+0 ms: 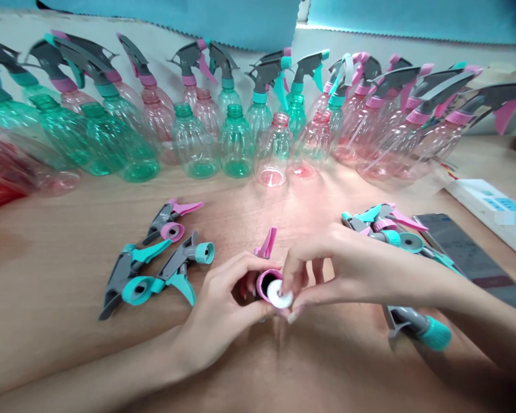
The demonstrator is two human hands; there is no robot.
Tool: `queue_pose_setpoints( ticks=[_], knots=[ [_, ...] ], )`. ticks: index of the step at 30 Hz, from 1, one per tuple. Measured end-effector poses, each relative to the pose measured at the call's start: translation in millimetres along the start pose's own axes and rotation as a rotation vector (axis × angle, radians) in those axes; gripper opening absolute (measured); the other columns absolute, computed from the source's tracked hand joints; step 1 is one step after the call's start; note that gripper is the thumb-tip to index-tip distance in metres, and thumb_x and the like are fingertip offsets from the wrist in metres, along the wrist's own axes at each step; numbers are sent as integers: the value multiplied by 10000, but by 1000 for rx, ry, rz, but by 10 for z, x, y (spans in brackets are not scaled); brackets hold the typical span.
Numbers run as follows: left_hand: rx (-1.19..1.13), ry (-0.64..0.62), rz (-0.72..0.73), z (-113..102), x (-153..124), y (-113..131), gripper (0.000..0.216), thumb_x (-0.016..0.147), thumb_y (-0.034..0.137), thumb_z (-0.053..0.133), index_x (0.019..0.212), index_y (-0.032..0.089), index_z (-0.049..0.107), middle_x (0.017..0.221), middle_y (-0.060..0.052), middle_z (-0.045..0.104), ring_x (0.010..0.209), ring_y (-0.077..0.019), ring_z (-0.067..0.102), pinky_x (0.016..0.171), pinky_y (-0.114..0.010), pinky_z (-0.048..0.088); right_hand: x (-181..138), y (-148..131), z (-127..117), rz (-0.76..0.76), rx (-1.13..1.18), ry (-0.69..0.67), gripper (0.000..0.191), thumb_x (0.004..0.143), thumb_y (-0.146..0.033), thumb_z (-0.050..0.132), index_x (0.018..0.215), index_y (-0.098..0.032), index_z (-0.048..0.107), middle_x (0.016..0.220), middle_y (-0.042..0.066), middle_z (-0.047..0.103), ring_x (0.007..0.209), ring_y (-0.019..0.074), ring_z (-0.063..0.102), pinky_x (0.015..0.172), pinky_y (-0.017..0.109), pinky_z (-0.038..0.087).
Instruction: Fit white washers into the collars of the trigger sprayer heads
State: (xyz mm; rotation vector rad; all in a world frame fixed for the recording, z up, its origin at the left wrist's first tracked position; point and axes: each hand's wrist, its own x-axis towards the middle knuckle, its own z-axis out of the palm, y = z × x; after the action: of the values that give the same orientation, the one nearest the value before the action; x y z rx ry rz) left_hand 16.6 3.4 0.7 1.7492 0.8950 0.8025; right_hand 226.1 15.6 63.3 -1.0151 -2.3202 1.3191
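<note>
My left hand is closed around a grey and pink trigger spray head, its pink collar turned up toward me. Between the thumb and fingers of my right hand is a small white disc, held at the collar's opening and partly covering it. Whether the disc sits inside the collar or only against its rim I cannot tell. Left of my hands lie several loose spray heads, pink and teal. More spray heads lie beyond my right wrist, and one with a teal collar rests below my right forearm.
Along the back stand several clear green bottles and pink bottles, many with spray heads on. A dark phone and a white box lie at the right. A red translucent object is at the left edge.
</note>
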Motion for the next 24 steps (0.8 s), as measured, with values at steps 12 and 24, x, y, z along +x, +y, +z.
queue_pose_setpoints(
  ticks=[12, 24],
  knots=[
    [11, 3, 0, 6, -7, 5, 256, 725, 261, 760, 951, 238, 642, 805, 13, 618, 699, -144, 548, 605, -253, 431, 3, -48, -42, 30, 15, 6, 160, 832, -287, 648, 944, -195, 715, 871, -22, 718, 772, 94, 632, 625, 199, 448],
    [-12, 4, -5, 11, 3, 19, 199, 746, 218, 726, 922, 202, 635, 790, -2, 599, 680, -144, 546, 590, -257, 446, -8, -72, 3, -68, -16, 165, 87, 810, -187, 662, 847, -184, 741, 815, 2, 741, 709, 104, 649, 614, 213, 472]
  ],
)
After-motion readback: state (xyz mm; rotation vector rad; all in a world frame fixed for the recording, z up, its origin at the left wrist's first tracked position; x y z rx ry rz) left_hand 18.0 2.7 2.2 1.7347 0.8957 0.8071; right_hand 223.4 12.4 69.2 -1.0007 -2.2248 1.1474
